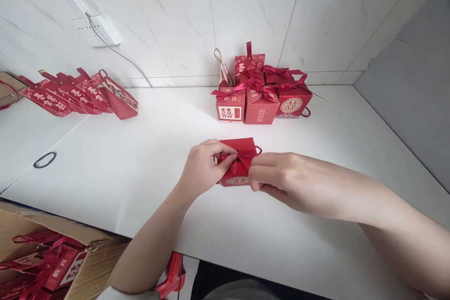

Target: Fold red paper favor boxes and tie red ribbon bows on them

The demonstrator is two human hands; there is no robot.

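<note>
A red gift box with a round gold pattern on its front sits on the white table. A red ribbon bow lies on its top. My left hand pinches the bow's left loop between thumb and fingers. At the box's right side, my right hand is closed, its fingertips curled under and partly hidden; whatever it grips there is out of sight. A twisted red cord sticks out at the box's back right.
Several red gift boxes with ribbons stand near the tiled wall. Leaning red bags are at the back left, a black ring in front of them. Below the table's left edge, a cardboard box holds more red boxes.
</note>
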